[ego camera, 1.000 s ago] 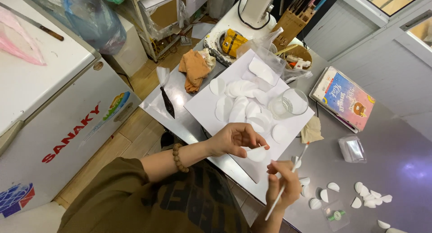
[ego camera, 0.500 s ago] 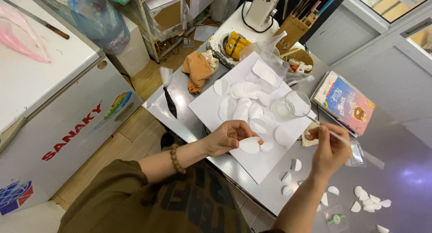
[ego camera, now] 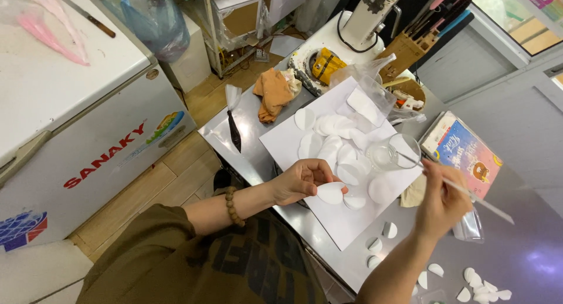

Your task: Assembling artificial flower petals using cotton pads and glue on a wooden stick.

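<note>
While the left hand [ego camera: 300, 181] stays low over the near edge of the white paper sheet [ego camera: 293, 141], its fingers are curled around 1 white petal-shaped piece [ego camera: 331, 192], which it holds just above the sheet. The thumb and fingers pinch the piece at its left side, so the hand is mostly closed. A brown bead bracelet [ego camera: 233, 206] sits on this wrist.

The right hand [ego camera: 441, 199] is closed around a thin white brush [ego camera: 463, 189]. The brush lies at a slant, and its upper end reaches into the small clear glass [ego camera: 394, 153] that stands on the right part of the sheet. I cannot tell if the tip touches the bottom of the glass.

On the sheet lie many more white petal pieces [ego camera: 334, 128], some overlapping each other. Several smaller white pieces [ego camera: 484, 289] lie on the grey metal table [ego camera: 528, 245], near the right forearm and further to the right.

Behind the sheet are an orange cloth [ego camera: 272, 91], a black and white piping bag [ego camera: 233, 113] and a clear plastic bag [ego camera: 366, 90]. A colourful book [ego camera: 466, 157] lies to the right of the glass. On the left stands a white chest freezer [ego camera: 76, 122], well apart from both hands.
</note>
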